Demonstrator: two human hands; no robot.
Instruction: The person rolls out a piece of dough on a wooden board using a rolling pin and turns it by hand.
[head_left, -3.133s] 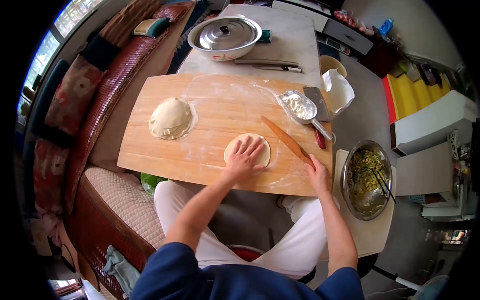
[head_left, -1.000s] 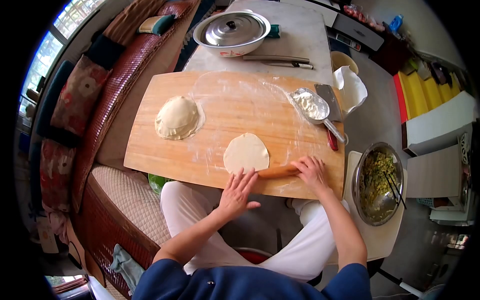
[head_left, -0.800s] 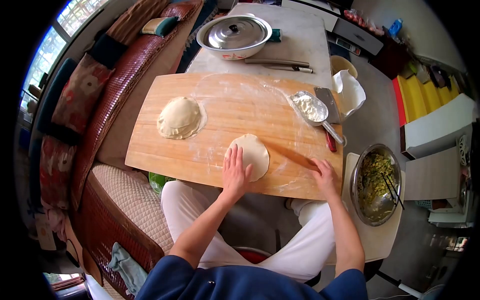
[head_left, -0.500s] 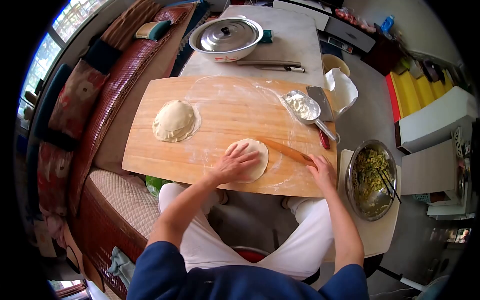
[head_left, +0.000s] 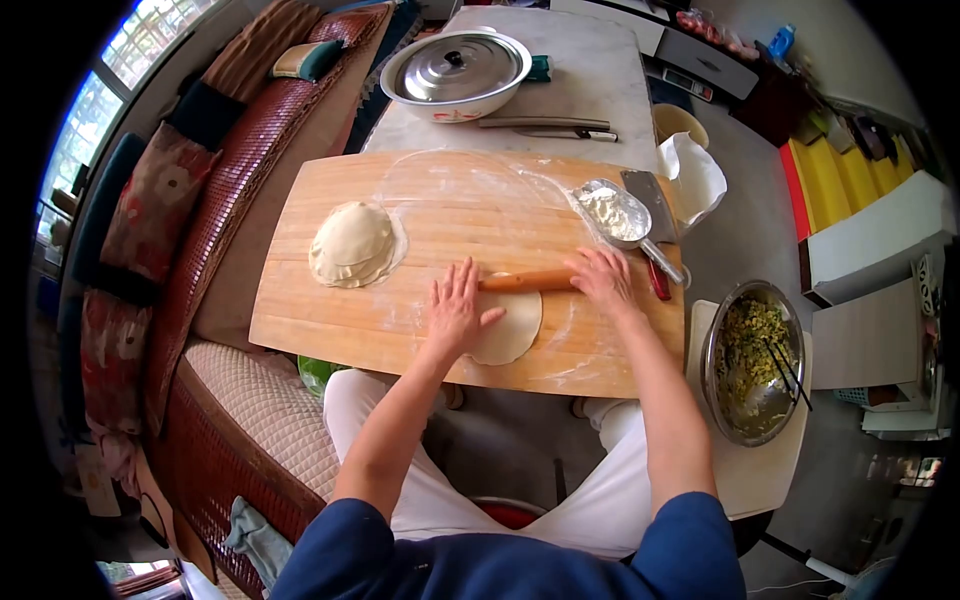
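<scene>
A wooden rolling pin lies across the far part of a thin round of dough on the floured wooden board. My left hand rests at the pin's left end, fingers stretched out flat, its thumb over the dough. At the other end, my right hand is on the pin with its fingers over it; the grip underneath is hidden. Left of both hands sits a stack of dough rounds.
A scoop of flour and a cleaver lie at the board's right. Beyond the board stands a lidded basin, near a knife. A steel bowl of chopped filling with chopsticks stands at right.
The rolling pin has swung from slanting at the dough's right to lying across its far part. My left hand has moved off the dough's middle to the pin's left end; my right hand moved forward and left.
</scene>
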